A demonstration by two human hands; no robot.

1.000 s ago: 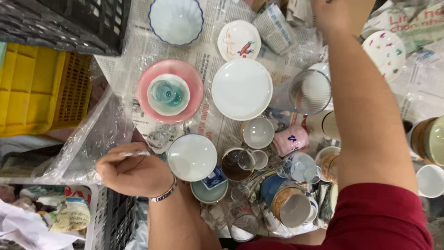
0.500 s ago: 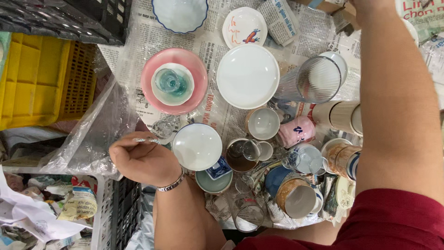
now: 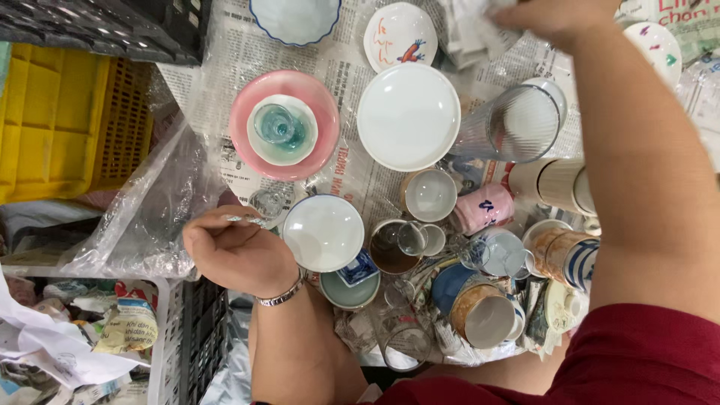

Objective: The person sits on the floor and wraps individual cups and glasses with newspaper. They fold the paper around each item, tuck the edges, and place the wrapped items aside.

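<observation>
My left hand (image 3: pixel 240 251) rests curled in a loose fist at the table's left edge, a bracelet on its wrist. It sits beside a white bowl (image 3: pixel 323 232) and a small clear glass (image 3: pixel 268 202), and I see nothing in it. My right arm reaches across the crockery to the far side. There my right hand (image 3: pixel 559 16) grips a crumpled sheet of newspaper (image 3: pixel 472 34) above a tall ribbed glass (image 3: pixel 517 124) lying on its side.
Crockery covers the newspaper-lined table: a pink plate (image 3: pixel 251 142) carrying a teal cup, a white plate (image 3: pixel 409 116), a pink mug (image 3: pixel 484 210), several cups and bowls. A yellow crate (image 3: pixel 67 120) and a dark crate (image 3: pixel 112 26) stand at left, with plastic sheeting (image 3: pixel 142 217) beside them.
My right hand has come back into view at the top, holding crumpled paper. The left hand has stayed by the white bowl.
</observation>
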